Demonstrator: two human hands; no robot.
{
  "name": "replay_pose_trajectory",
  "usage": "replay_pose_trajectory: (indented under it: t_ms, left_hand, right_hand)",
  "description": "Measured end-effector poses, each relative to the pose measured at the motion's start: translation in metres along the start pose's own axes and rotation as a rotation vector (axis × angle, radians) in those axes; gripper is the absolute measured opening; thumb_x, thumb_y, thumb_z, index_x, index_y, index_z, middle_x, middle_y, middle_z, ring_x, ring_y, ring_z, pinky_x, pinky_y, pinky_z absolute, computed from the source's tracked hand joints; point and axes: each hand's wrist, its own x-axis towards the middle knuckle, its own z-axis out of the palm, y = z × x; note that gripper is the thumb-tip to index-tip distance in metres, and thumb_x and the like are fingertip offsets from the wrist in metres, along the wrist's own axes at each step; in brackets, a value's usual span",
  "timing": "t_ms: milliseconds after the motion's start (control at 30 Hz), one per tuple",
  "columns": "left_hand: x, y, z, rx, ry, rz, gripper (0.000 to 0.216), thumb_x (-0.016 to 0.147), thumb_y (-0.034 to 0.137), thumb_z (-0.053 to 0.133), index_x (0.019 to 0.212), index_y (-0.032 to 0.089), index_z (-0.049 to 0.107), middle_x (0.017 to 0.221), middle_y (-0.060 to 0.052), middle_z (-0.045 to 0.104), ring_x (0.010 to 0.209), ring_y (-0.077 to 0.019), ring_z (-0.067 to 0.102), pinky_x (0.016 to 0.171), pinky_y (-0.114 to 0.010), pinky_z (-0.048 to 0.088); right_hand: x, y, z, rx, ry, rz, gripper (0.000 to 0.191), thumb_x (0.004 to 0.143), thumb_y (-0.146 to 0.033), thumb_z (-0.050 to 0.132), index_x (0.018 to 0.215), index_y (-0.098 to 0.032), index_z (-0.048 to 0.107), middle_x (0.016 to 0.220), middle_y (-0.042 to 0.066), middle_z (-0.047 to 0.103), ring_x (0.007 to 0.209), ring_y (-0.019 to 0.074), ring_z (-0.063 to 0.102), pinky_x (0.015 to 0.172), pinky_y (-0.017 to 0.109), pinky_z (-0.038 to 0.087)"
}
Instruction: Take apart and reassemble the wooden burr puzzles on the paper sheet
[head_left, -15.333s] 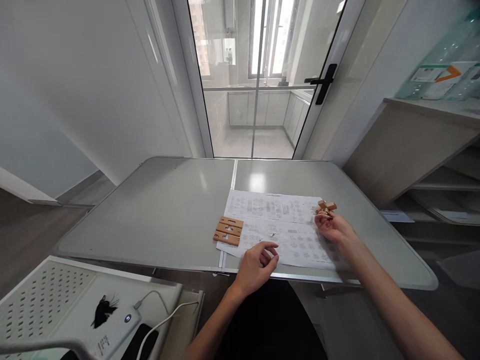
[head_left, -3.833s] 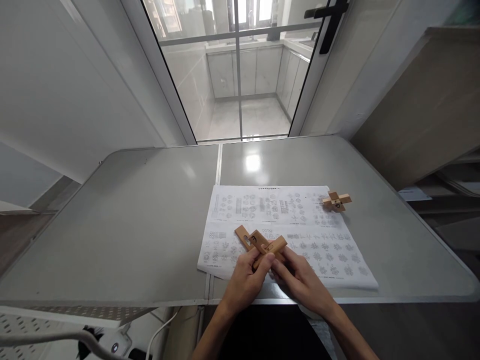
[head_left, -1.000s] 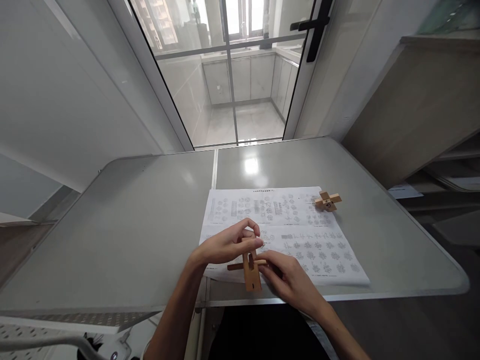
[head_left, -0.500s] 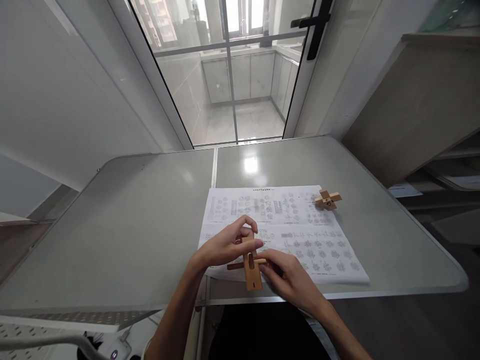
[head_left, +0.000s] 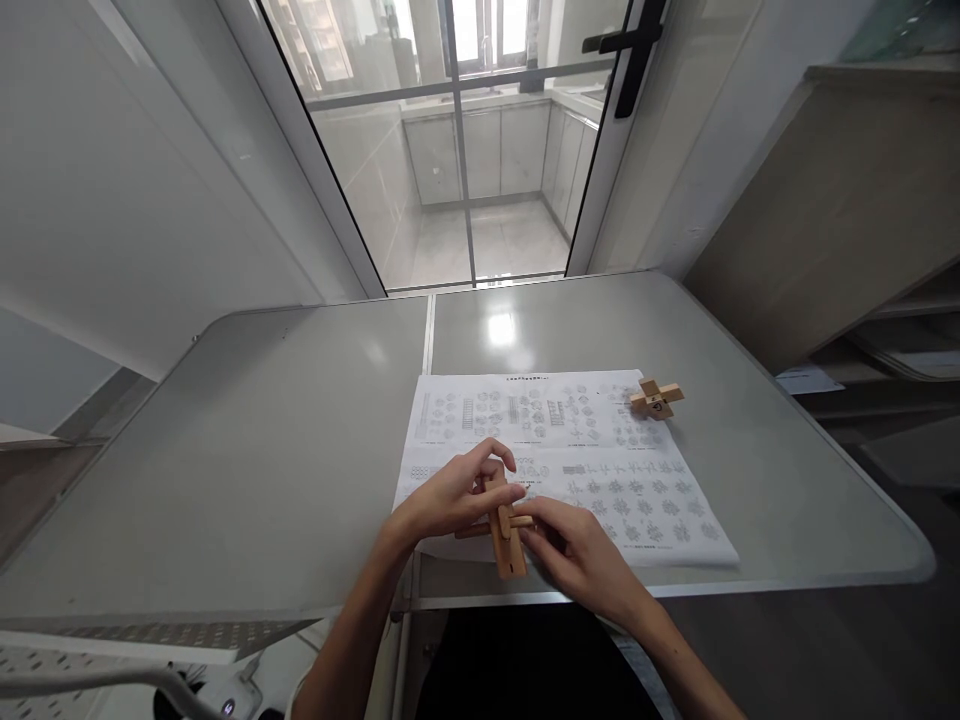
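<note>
We pinch the crossed wooden pieces (head_left: 504, 528) between left hand (head_left: 450, 497) and right hand (head_left: 581, 557), both closed on them, above the worktop's (head_left: 300, 420) near edge. They look light, stiff, smooth; best gripped by the flat ends.

Print on instruction sheet (head_left: 600, 470) too small to read.
</note>
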Motion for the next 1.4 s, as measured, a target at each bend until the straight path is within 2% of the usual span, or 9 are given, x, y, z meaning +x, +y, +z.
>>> replay_pose_trajectory:
  t_ms: [133, 200, 267, 367, 433, 567, 767, 900, 1400]
  left_hand:
    - [-0.003, -0.002, 0.002, 0.06, 0.053, -0.036, 0.031, 0.103, 0.051, 0.058, 0.107, 0.022, 0.065, 0.085, 0.001, 0.065, 0.078, -0.0167, 0.058, 0.071, -0.028, 0.046]
    - [-0.008, -0.001, 0.003, 0.073, 0.122, -0.005, 0.03, 0.104, 0.048, 0.056, 0.11, 0.021, 0.067, 0.101, -0.004, 0.071, 0.091, -0.0199, 0.064, 0.082, -0.032, 0.051]
    - [-0.016, -0.001, 0.005, 0.064, 0.158, 0.068, 0.033, 0.099, 0.048, 0.067, 0.119, 0.022, 0.068, 0.118, -0.007, 0.072, 0.107, -0.0243, 0.066, 0.095, -0.038, 0.052]
    - [-0.029, -0.004, 0.012, -0.009, 0.09, 0.143, 0.078, 0.072, 0.046, 0.095, 0.14, 0.028, 0.06, 0.138, -0.01, 0.066, 0.127, -0.0313, 0.063, 0.107, -0.043, 0.053]
    - [-0.036, -0.007, 0.017, -0.044, 0.069, 0.14, 0.097, 0.065, 0.045, 0.1, 0.149, 0.031, 0.054, 0.145, -0.012, 0.062, 0.132, -0.0328, 0.062, 0.104, -0.042, 0.057]
    - [-0.04, -0.011, 0.025, 0.083, 0.157, 0.18, 0.092, 0.071, 0.045, 0.096, 0.151, 0.031, 0.054, 0.143, -0.012, 0.066, 0.129, -0.0326, 0.064, 0.107, -0.045, 0.055]
    - [-0.037, -0.011, 0.023, 0.261, 0.218, 0.254, 0.091, 0.066, 0.038, 0.095, 0.148, 0.03, 0.057, 0.13, -0.009, 0.074, 0.12, -0.0328, 0.067, 0.109, -0.048, 0.05]
    - [-0.037, -0.011, 0.021, 0.272, 0.214, 0.254, 0.089, 0.067, 0.038, 0.094, 0.147, 0.029, 0.057, 0.125, -0.007, 0.075, 0.115, -0.0305, 0.068, 0.107, -0.045, 0.05]
    - [-0.033, -0.014, 0.025, 0.251, 0.169, 0.255, 0.088, 0.069, 0.036, 0.093, 0.147, 0.029, 0.054, 0.135, -0.008, 0.071, 0.118, -0.0305, 0.067, 0.105, -0.043, 0.05]
  right_hand:
    - [0.0, 0.001, 0.0, -0.003, 0.006, 0.009, 0.022, 0.108, -0.03, 0.056, 0.115, -0.025, 0.075, 0.084, -0.001, 0.07, 0.07, 0.0165, 0.056, 0.069, 0.027, 0.043]
    - [0.0, 0.001, 0.0, -0.005, 0.009, 0.021, 0.022, 0.108, -0.03, 0.056, 0.115, -0.025, 0.075, 0.085, 0.0, 0.071, 0.071, 0.0169, 0.057, 0.069, 0.028, 0.043]
    - [0.0, 0.001, 0.0, -0.005, 0.009, 0.031, 0.022, 0.108, -0.031, 0.056, 0.115, -0.024, 0.075, 0.087, 0.001, 0.072, 0.072, 0.0174, 0.059, 0.069, 0.028, 0.044]
    - [0.0, -0.001, 0.0, 0.001, 0.006, 0.033, 0.021, 0.108, -0.03, 0.056, 0.113, -0.023, 0.075, 0.087, 0.002, 0.072, 0.072, 0.0177, 0.06, 0.069, 0.029, 0.044]
    - [0.001, -0.001, -0.001, 0.006, 0.003, 0.029, 0.02, 0.107, -0.029, 0.056, 0.111, -0.023, 0.075, 0.086, 0.002, 0.072, 0.071, 0.0174, 0.059, 0.068, 0.028, 0.044]
    - [0.001, -0.002, -0.002, -0.003, -0.003, 0.026, 0.019, 0.107, -0.027, 0.056, 0.11, -0.023, 0.074, 0.085, 0.001, 0.072, 0.069, 0.0167, 0.058, 0.067, 0.028, 0.043]
    - [0.0, -0.003, -0.002, -0.021, 0.002, 0.019, 0.021, 0.108, -0.03, 0.056, 0.111, -0.023, 0.076, 0.084, 0.002, 0.072, 0.069, 0.0173, 0.058, 0.067, 0.029, 0.043]
    - [0.0, -0.002, -0.003, -0.007, -0.002, 0.027, 0.022, 0.109, -0.032, 0.057, 0.113, -0.023, 0.076, 0.085, 0.001, 0.073, 0.067, 0.0161, 0.056, 0.067, 0.028, 0.042]
    - [-0.002, 0.003, -0.003, -0.005, -0.009, 0.044, 0.026, 0.109, -0.037, 0.055, 0.114, -0.022, 0.076, 0.078, -0.001, 0.066, 0.065, 0.0159, 0.054, 0.066, 0.027, 0.041]
